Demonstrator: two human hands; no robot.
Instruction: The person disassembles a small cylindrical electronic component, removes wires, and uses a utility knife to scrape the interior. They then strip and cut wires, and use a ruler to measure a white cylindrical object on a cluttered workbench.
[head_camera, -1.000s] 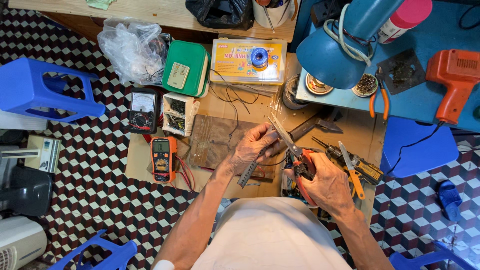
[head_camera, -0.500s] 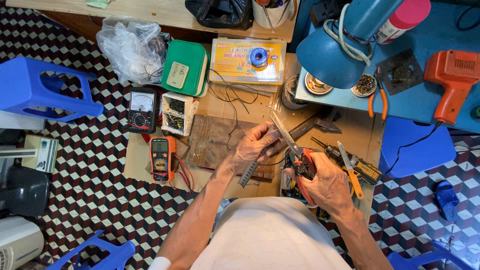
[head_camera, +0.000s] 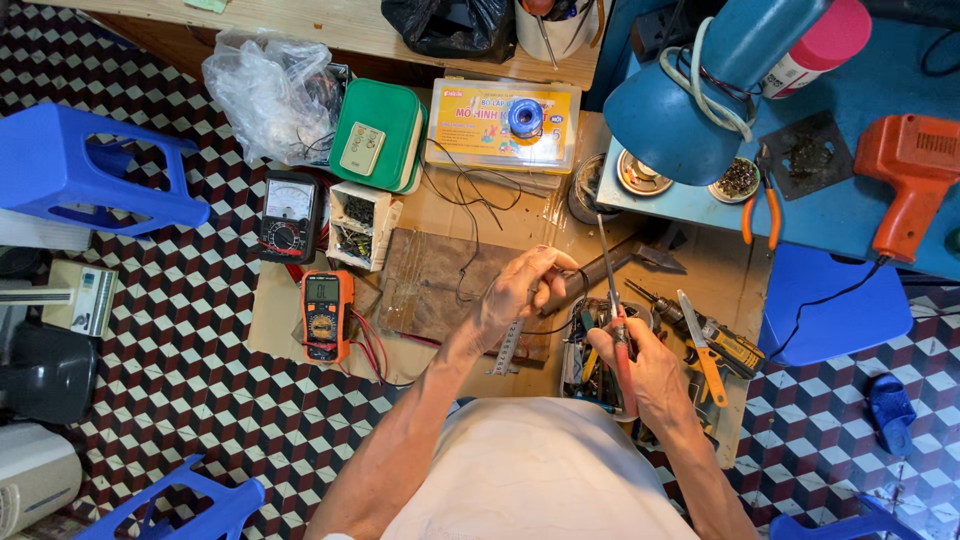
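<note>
Looking down from the head view, the right hand (head_camera: 655, 370) is wrapped closed around the red handle of a soldering iron (head_camera: 615, 310), whose thin metal shaft runs up toward 12 o'clock, leaning slightly to 11, its tip ending near the blue lamp shade (head_camera: 680, 120). The left hand (head_camera: 520, 290) sits at about 10 o'clock from that grip, close beside the shaft. Its fingers are curled shut around a small dark part with thin wires (head_camera: 470, 230) trailing from it; what exactly it pinches I cannot tell. The iron's long axis passes just right of the left knuckles, so the tip and the held part lie near each other, and the left hand is the nearer one to the wires.

Under both hands lies a worn brown cardboard sheet (head_camera: 440, 280), matte and creased, on the low desk (head_camera: 700, 270). At 9 o'clock from the left hand stands an orange multimeter (head_camera: 326, 315) with a hard glossy case, and above it a black analogue meter (head_camera: 288, 215). At 3 o'clock from the right hand lies a yellow-handled cutter (head_camera: 705, 350). Farther off at 2 o'clock rests an orange plastic drill (head_camera: 915, 180). A crumpled clear plastic bag (head_camera: 275, 95) sits at 11 o'clock, and a smooth green case (head_camera: 378, 135) just beside it.
</note>
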